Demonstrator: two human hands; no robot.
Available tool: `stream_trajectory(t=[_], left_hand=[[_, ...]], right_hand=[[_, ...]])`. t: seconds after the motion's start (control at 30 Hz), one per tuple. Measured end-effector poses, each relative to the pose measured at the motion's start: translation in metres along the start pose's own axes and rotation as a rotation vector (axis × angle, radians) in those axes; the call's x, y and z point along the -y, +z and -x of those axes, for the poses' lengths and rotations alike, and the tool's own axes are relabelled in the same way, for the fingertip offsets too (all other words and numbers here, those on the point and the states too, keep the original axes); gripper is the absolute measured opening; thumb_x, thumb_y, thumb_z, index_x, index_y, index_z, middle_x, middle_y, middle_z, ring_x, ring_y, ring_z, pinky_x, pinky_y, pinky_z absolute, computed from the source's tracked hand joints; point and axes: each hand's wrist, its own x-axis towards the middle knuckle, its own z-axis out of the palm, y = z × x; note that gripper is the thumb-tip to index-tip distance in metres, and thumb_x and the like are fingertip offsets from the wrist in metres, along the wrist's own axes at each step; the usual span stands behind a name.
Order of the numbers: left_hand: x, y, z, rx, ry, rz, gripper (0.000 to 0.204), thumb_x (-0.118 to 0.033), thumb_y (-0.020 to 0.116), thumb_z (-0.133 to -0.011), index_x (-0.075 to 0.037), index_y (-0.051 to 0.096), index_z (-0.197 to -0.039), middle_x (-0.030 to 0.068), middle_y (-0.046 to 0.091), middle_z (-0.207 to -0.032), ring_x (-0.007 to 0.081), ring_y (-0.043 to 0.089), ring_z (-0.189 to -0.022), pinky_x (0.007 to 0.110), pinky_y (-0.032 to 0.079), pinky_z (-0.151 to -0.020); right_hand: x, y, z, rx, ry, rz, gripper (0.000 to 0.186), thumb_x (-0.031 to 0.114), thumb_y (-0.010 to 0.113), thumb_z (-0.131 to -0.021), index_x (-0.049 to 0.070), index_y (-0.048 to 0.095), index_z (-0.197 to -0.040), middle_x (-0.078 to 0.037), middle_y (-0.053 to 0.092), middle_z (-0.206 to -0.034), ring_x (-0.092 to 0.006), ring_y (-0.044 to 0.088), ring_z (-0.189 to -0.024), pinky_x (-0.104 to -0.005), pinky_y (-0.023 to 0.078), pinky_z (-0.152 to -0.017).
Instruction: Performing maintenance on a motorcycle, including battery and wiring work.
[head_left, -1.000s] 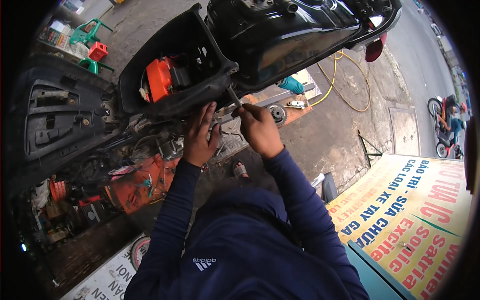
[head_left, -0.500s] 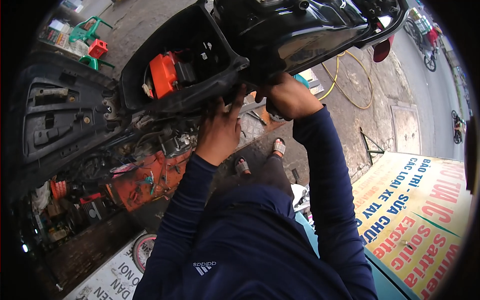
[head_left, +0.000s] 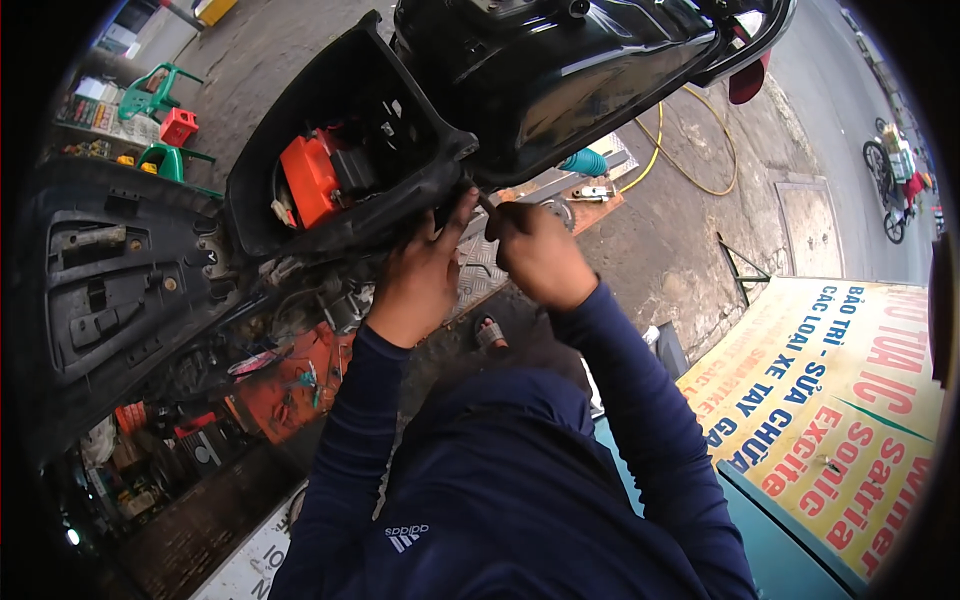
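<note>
A motorbike's black storage box [head_left: 330,110], opened up, holds an orange part [head_left: 310,180] beside a black one. Below its near right corner, my left hand [head_left: 415,290] rests with fingers stretched out and apart, the index finger against the dark trim. Just right of that finger, my right hand [head_left: 540,255] is closed in a fist. A thin rod-like tool [head_left: 486,203] sticks out from it toward the trim under the corner; its handle and exact kind are hidden in the fist. Shiny black bodywork [head_left: 600,95] lies beyond both hands.
A raised black seat [head_left: 110,270] stands at left, above an orange tray [head_left: 290,405] with tools. A metal plate platform [head_left: 480,285] lies below the bike. A yellow hose [head_left: 735,150] curls on the pavement. Signboard [head_left: 820,400] at right; a motorbike rider [head_left: 910,190] passes on the road.
My right hand has come left and nearer to me, out from under the bodywork, showing the thin tool. The left hand has shifted slightly down and left. The whole view has shifted a little.
</note>
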Motion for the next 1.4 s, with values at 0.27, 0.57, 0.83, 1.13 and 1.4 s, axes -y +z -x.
stream_trajectory(t=[0.27, 0.57, 0.83, 1.13, 1.4], left_hand=[[0.036, -0.009, 0.009, 0.064, 0.236, 0.266, 0.077, 0.01, 0.05, -0.082, -0.021, 0.035, -0.15, 0.023, 0.038, -0.148, 0.0451, 0.049, -0.124, 0.046, 0.045, -0.1], [-0.004, 0.008, -0.005, -0.091, 0.085, 0.023, 0.087, 0.005, 0.057, -0.077, -0.029, 0.029, -0.153, 0.0343, 0.045, -0.131, 0.0491, 0.056, -0.109, 0.05, 0.051, -0.086], [-0.009, -0.006, -0.01, 0.023, -0.018, -0.117, 0.09, 0.007, 0.056, -0.076, -0.03, 0.029, -0.153, 0.0323, 0.052, -0.122, 0.0471, 0.057, -0.11, 0.05, 0.05, -0.09], [0.042, -0.006, 0.0, -0.01, 0.224, 0.246, 0.069, 0.002, 0.053, -0.085, -0.023, 0.04, -0.149, 0.0183, 0.046, -0.144, 0.041, 0.054, -0.12, 0.047, 0.047, -0.097], [0.001, -0.002, -0.003, -0.026, 0.095, -0.01, 0.087, 0.004, 0.058, -0.077, -0.03, 0.03, -0.153, 0.0305, 0.049, -0.131, 0.048, 0.055, -0.112, 0.049, 0.049, -0.092]], right_hand=[[0.043, 0.101, 0.014, -0.41, 0.296, -0.956, 0.025, 0.019, 0.049, -0.102, -0.004, 0.057, -0.101, -0.016, 0.058, -0.071, -0.0194, 0.053, -0.063, -0.0352, 0.044, -0.061], [0.005, -0.044, -0.009, -0.257, 0.156, -0.358, 0.028, 0.017, 0.06, -0.088, -0.008, 0.068, -0.097, -0.017, 0.068, -0.076, -0.0189, 0.064, -0.068, -0.0328, 0.049, -0.065], [0.02, -0.05, -0.01, -0.15, 0.286, -0.336, 0.025, 0.016, 0.056, -0.087, -0.006, 0.067, -0.088, -0.025, 0.064, -0.076, -0.041, 0.062, -0.069, -0.0432, 0.048, -0.067], [0.048, 0.12, -0.005, -0.622, 0.071, -0.829, 0.019, 0.011, 0.045, -0.1, -0.004, 0.055, -0.106, -0.024, 0.062, -0.076, -0.0415, 0.062, -0.068, -0.0435, 0.047, -0.065], [0.024, -0.041, 0.008, -0.061, 0.383, -0.579, 0.038, 0.025, 0.057, -0.095, -0.011, 0.061, -0.083, -0.024, 0.056, -0.064, -0.0298, 0.052, -0.056, -0.0421, 0.043, -0.06]])
